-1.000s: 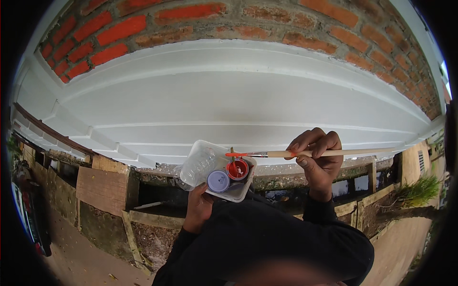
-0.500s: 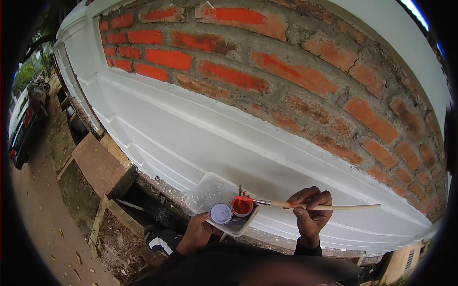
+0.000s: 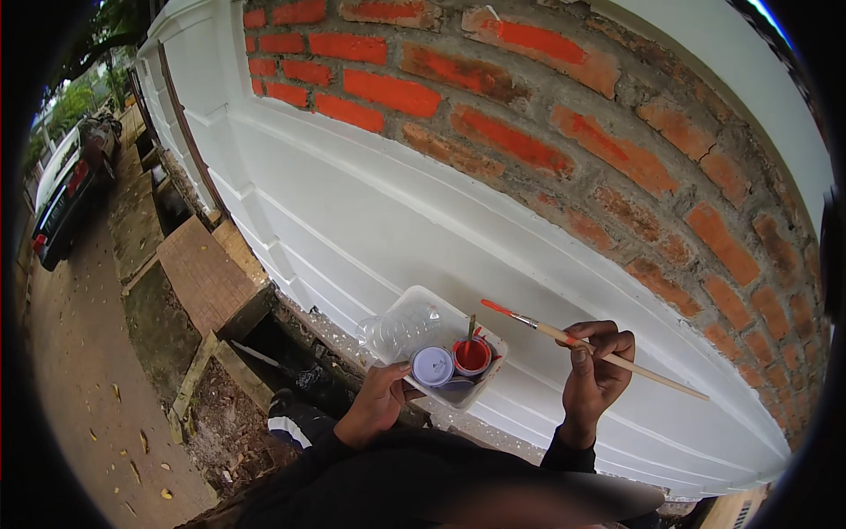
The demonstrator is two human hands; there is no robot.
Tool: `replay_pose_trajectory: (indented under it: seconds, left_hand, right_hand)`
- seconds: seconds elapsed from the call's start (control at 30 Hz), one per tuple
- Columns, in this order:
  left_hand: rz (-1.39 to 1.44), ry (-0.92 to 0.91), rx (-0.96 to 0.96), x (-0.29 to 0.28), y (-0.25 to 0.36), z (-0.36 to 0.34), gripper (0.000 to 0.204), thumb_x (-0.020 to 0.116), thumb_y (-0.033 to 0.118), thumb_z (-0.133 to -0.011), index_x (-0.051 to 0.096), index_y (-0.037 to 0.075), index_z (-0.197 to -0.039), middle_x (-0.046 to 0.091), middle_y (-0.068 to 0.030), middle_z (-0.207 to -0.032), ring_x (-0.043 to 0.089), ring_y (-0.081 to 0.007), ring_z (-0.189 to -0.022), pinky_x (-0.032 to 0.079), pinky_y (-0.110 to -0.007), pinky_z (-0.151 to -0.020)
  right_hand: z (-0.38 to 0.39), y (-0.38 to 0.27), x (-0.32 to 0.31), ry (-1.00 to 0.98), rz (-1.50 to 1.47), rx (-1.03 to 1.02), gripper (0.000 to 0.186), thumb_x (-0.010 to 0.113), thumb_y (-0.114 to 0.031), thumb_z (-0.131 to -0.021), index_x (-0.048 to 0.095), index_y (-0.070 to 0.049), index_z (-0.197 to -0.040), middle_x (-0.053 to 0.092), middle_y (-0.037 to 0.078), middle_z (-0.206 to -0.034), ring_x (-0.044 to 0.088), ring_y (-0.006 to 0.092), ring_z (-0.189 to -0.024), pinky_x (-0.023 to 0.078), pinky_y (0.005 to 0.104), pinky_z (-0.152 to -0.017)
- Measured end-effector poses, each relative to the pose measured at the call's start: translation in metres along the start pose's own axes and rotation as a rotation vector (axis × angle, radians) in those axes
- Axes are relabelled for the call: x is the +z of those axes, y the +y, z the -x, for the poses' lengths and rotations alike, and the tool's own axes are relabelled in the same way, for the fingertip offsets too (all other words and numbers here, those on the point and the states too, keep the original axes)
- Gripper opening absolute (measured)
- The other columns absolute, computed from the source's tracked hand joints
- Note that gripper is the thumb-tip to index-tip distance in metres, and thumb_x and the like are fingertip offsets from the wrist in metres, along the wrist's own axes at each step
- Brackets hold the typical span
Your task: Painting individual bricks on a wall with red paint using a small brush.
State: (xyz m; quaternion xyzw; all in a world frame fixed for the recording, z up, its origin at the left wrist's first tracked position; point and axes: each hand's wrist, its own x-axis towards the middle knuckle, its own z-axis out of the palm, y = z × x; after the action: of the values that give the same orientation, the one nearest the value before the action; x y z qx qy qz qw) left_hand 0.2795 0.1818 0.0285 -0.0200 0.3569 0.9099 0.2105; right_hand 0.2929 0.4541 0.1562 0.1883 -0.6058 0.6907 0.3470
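Note:
A long paintbrush [image 3: 564, 336] with a wooden handle is pinched in the fingers of my right hand [image 3: 597, 370]. Its red-wet bristles point left, above and apart from a small open pot of red paint [image 3: 472, 354]. My left hand [image 3: 381, 401] grips the near edge of a white plastic tray [image 3: 421, 298]. Inside the tray, the red pot stands beside a jar with a pale lilac lid [image 3: 433, 366] and a clear plastic bottle [image 3: 401, 331]. A thin stick [image 3: 471, 326] leans up out of the red pot.
Ahead rises a brick wall panel [image 3: 617, 159], some bricks bright red and others bare orange, with grey mortar between. Below it runs a white moulded ledge [image 3: 352, 194]. To the left are an open drain [image 3: 282, 353], a brown-topped slab [image 3: 207, 278] and a parked car [image 3: 70, 194].
The brush has lifted off the paint pot's rim, its tip now raised and clear of it. My view has shifted left, so the wall and tray appear further right.

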Motion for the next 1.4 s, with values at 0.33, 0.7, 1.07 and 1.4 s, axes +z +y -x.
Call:
replay_pose_trajectory:
  seconds: [0.33,0.7,1.07,1.4]
  left_hand:
    - [-0.084,0.089,0.056,-0.022,0.043,0.019,0.049,0.065,0.016,-0.093,0.051,0.007,-0.139,0.065,-0.0093,-0.126,0.068,-0.0225,-0.113,0.063,-0.045,-0.087]
    - [0.004,0.088,0.119,-0.040,0.044,0.028,0.052,0.065,0.014,-0.094,0.047,0.006,-0.141,0.065,-0.0092,-0.127,0.068,-0.0216,-0.111,0.064,-0.044,-0.086]
    - [-0.049,0.091,0.115,-0.042,0.036,0.015,0.053,0.067,0.007,-0.093,0.047,0.006,-0.142,0.065,-0.0072,-0.126,0.067,-0.0182,-0.113,0.064,-0.034,-0.080]
    - [0.017,0.110,0.108,-0.025,0.018,0.011,0.060,0.070,0.000,-0.088,0.045,0.006,-0.141,0.065,-0.0084,-0.125,0.067,-0.0197,-0.112,0.060,-0.035,-0.087]
  right_hand:
    - [0.004,0.005,0.062,0.021,0.060,-0.018,0.022,0.064,0.005,-0.094,0.045,-0.006,-0.100,0.063,0.019,-0.106,0.066,0.0232,-0.096,0.061,0.0366,-0.085]
    - [0.016,0.000,0.080,-0.026,0.170,0.081,0.025,0.069,0.007,-0.091,0.050,-0.002,-0.103,0.065,0.018,-0.102,0.068,0.0196,-0.091,0.058,0.0304,-0.081]
    - [-0.002,-0.017,0.081,-0.366,0.490,0.057,0.024,0.075,0.005,-0.085,0.055,-0.004,-0.095,0.066,0.011,-0.087,0.067,0.0188,-0.082,0.052,0.0307,-0.073]
    - [-0.011,-0.008,0.067,-0.533,0.621,0.143,0.020,0.076,0.003,-0.084,0.059,-0.003,-0.093,0.066,0.009,-0.086,0.068,0.0210,-0.080,0.053,0.0323,-0.073]
